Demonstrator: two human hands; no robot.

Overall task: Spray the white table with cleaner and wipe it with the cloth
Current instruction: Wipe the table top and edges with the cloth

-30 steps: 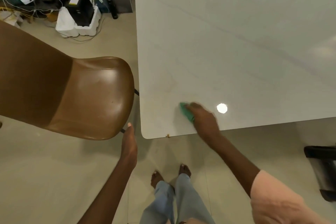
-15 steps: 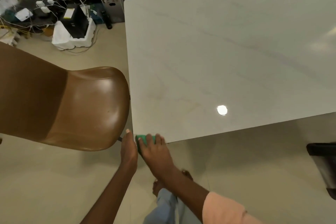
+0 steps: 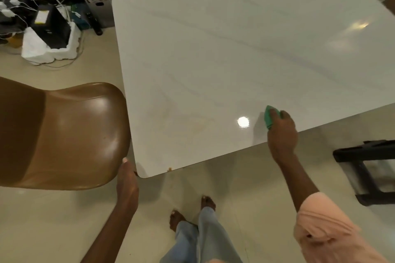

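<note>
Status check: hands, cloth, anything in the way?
Right hand presses green cloth on table near front edge. Left hand on brown chair. Tabletop ahead unobstructed.

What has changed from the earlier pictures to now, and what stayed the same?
The right hand swept the green cloth left to the table's near-left corner, then back right along the near edge of the white table. It kept hold of the cloth throughout. The left hand stayed at the brown chair.
</note>
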